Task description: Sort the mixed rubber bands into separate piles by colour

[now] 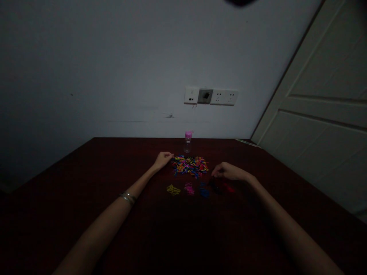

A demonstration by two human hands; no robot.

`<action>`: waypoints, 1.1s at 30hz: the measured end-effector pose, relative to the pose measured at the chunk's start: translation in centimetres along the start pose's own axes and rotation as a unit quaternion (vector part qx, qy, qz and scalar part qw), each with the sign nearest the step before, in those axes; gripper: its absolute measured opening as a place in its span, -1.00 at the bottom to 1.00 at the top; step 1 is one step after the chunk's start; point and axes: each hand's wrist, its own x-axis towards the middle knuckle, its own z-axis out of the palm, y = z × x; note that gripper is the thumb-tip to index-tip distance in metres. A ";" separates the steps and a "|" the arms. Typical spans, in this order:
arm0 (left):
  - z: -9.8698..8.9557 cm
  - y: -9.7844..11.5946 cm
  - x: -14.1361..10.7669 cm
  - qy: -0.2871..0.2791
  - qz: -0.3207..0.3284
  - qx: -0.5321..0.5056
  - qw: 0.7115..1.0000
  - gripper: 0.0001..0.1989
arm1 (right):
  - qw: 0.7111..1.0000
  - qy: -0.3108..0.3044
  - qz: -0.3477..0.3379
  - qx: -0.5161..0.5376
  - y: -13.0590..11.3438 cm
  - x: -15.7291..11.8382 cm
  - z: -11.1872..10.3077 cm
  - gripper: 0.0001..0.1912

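A mixed heap of small coloured rubber bands (189,165) lies on the dark table. My left hand (164,159) is closed, its fingertips at the heap's left edge; whatever they pinch is too small to make out. To the right of the heap, my right hand (228,171) points down with fingers pinched, close over the table; its fingertips are in shadow. Nearer to me are single-colour groups: yellow bands (173,190), pink bands (189,188), blue bands (203,190) and red bands (229,187). A dim dark patch, perhaps black bands, shows between blue and red.
Behind the heap stands a small clear bottle with a pink cap (188,141). The dark red table (129,147) meets a pale wall with sockets (223,97). A white panelled door (321,99) rises at the right. The light is dim.
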 end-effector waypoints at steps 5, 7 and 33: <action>-0.9 0.9 -0.4 -0.033 0.004 -0.013 0.999 -0.66 | 0.998 0.064 0.007 -0.018 1.1 0.4 -0.1 -0.76; -1.4 1.5 -0.5 -0.068 0.007 -0.001 0.998 -0.69 | 0.995 0.097 0.009 -0.021 1.5 0.6 0.0 -0.75; -0.7 2.5 -0.8 -0.130 0.092 0.213 0.964 -0.80 | 0.982 0.177 -0.023 -0.053 1.6 1.1 0.9 -0.77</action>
